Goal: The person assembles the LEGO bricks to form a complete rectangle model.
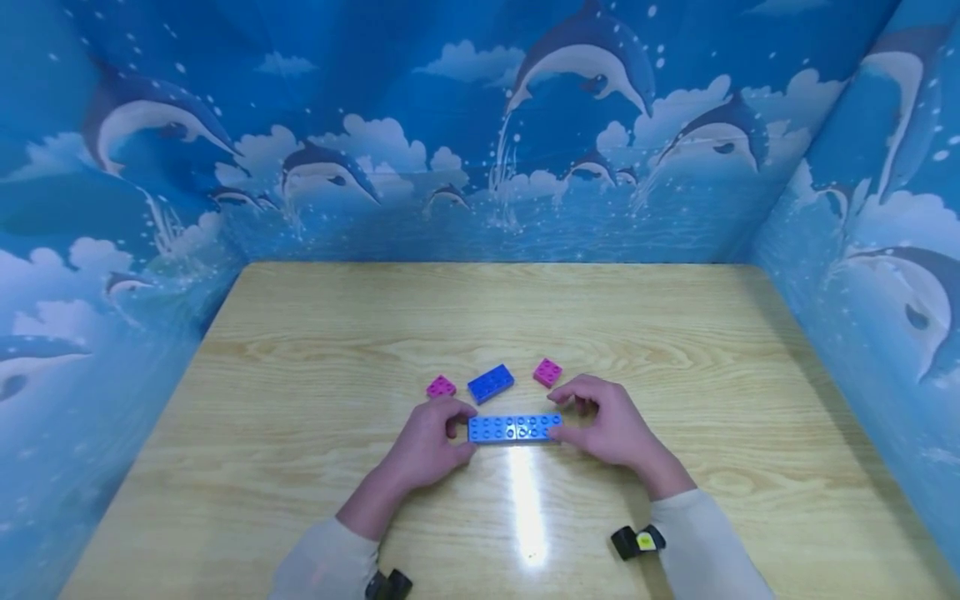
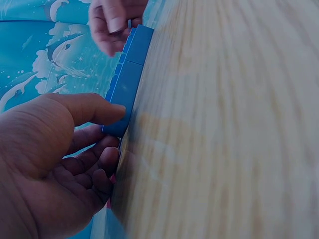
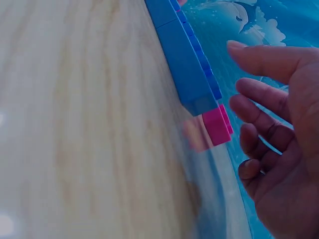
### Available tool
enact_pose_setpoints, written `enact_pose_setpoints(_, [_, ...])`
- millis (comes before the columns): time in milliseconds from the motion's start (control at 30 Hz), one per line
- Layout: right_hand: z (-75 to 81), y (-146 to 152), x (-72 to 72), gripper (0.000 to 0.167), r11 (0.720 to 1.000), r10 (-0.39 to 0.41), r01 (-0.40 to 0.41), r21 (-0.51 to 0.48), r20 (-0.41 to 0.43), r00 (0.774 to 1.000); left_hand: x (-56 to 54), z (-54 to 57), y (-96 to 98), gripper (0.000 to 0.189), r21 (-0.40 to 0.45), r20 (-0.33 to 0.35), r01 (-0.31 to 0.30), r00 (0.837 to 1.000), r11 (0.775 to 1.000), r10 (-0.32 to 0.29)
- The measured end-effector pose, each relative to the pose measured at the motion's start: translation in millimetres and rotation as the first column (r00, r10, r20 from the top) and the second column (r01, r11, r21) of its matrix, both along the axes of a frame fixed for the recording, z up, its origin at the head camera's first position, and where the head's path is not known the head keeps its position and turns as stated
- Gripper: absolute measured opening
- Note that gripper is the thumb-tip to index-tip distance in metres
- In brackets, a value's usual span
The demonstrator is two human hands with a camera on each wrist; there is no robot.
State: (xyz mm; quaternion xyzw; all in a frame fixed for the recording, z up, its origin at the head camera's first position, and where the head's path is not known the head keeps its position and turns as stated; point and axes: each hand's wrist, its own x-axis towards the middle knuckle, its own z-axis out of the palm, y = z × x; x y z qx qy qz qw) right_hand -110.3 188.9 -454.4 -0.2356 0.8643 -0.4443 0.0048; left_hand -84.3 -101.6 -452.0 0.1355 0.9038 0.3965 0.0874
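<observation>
Two light blue toy bricks stand end to end in one row on the table, the left brick (image 1: pixel 491 429) against the right brick (image 1: pixel 534 423). My left hand (image 1: pixel 435 442) pinches the left brick's outer end, with the thumb (image 2: pixel 112 113) along its near side. The right hand (image 1: pixel 603 421) hovers at the row's other end, its fingers loosely bent around nothing. In the right wrist view its thumb (image 3: pixel 259 59) is apart from the brick's studs. Just beyond the row lie a darker blue brick (image 1: pixel 491 384) and two small pink bricks, one left (image 1: pixel 441 387) and one right (image 1: pixel 547 372).
The wood-grain table (image 1: pixel 337 333) extends around the bricks on all sides. A dolphin-print cloth (image 1: pixel 420 167) rises along its back and both sides. Black bands with small devices (image 1: pixel 637 542) sit on the wrists. Bright glare streaks the tabletop in front of the row.
</observation>
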Motion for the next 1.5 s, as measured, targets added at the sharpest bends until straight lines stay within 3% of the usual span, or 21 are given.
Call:
enact_pose_setpoints(267, [10.3,-16,-19.6,0.038,0.997,0.019,-0.024,-0.069,-0.066,0.998,-0.5,-1.3,2.2,0.042,0.010,0.012,0.010,1.000,1.000,-0.010])
enact_pose_setpoints(500, [14.2,-30,-41.0,0.039,1.000,0.013,-0.012,0.012,-0.100,0.995,0.5,-2.8,0.2,0.041,0.013,-0.010,0.008,1.000,1.000,-0.008])
enact_pose_setpoints(800, [7.0,-40,-62.7,0.044,0.998,0.033,-0.034,0.052,0.015,0.999,-0.3,-4.6,-3.4,0.040,0.015,-0.046,0.029,0.999,0.999,-0.029])
enact_pose_setpoints(1100, [3.0,-49,-70.3,0.047,0.994,0.050,-0.061,0.089,0.117,0.992,-0.4,-1.4,-2.9,0.041,0.001,0.005,0.014,1.000,1.000,-0.014])
enact_pose_setpoints(1500, [-8.2,-54,-75.2,0.049,0.988,0.081,-0.090,0.128,0.068,0.994,-0.2,-1.6,-4.4,0.041,0.012,-0.013,0.012,1.000,1.000,-0.012])
